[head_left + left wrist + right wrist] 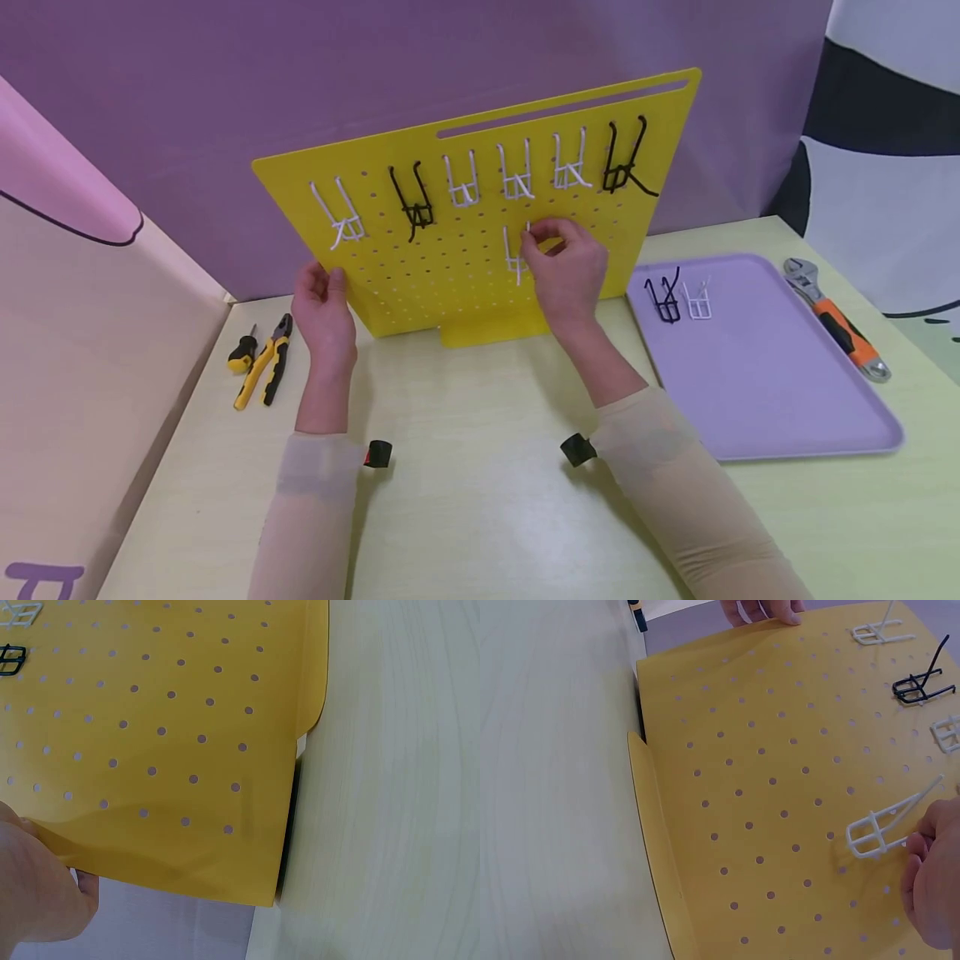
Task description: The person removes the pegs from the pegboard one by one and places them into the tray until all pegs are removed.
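A yellow pegboard (420, 283) stands tilted on the table, with a row of black and white wire hooks along its upper part. My left hand (324, 321) grips its left edge, thumb on the front and fingers behind; the left wrist view shows the hand (45, 889) at that edge. Below the row, my right hand (567, 271) pinches a white wire hook (515, 265) by one upper prong. In the right wrist view this hook (864, 838) lies against the perforated face. Whether its prong tips sit in holes is hidden by the fingers.
To the right lies a purple tray (772, 392) carrying a black hook (665, 302) and a white hook (698, 302). An adjustable wrench (836, 321) is beyond it. Pliers (266, 362) and a stubby screwdriver (243, 352) rest at left. A purple wall (375, 67) rises behind the board.
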`<state>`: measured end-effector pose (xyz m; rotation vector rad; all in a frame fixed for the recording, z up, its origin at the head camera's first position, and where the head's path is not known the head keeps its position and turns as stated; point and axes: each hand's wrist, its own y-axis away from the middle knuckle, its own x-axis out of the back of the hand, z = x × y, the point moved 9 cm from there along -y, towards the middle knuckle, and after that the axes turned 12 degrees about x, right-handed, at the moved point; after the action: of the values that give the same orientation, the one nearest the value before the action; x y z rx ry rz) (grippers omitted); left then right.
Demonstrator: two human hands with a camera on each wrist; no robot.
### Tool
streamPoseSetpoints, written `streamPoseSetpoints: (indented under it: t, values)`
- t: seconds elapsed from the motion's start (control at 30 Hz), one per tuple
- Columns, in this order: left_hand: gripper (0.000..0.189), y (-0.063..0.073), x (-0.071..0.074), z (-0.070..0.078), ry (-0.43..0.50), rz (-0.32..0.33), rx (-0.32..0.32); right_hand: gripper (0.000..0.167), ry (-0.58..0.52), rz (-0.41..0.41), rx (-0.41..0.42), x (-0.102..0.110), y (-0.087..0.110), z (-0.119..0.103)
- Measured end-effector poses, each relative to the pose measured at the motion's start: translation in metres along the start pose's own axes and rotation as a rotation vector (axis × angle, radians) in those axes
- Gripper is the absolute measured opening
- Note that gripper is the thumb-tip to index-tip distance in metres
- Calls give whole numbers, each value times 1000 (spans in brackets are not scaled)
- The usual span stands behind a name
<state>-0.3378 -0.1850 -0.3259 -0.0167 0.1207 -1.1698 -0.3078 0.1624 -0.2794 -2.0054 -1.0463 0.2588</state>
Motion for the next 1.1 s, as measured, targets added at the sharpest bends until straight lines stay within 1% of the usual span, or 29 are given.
streamPoseSetpoints:
  t: [0.1, 0.2, 0.4, 0.53, 0.7, 0.93, 1.1]
  values:
    - [27, 0, 1, 0, 3, -2, 3, 14, -44, -7, -1, -1, 0, 0]
    - [27, -1, 2, 1, 5, 2, 1, 16, -61, -36, -20, -2, -2, 0]
    - [26, -4, 1, -1, 4, -5, 0, 20, -37, -120, -95, -1, -5, 3]
    - [26, -4, 1, -2, -2, -3, -5, 21, -33, -172, -126, 0, -6, 2]
    - [26, -3, 1, -3, -10, 2, 5, 20, -55, -212, -128, 1, -6, 2]
    - [25, -2, 1, -5, -8, 4, 12, 19, -112, -231, -100, 1, -5, 4]
    - [26, -2, 0, -3, 10, -4, 14, 21, -142, -259, -118, 1, -6, 6]
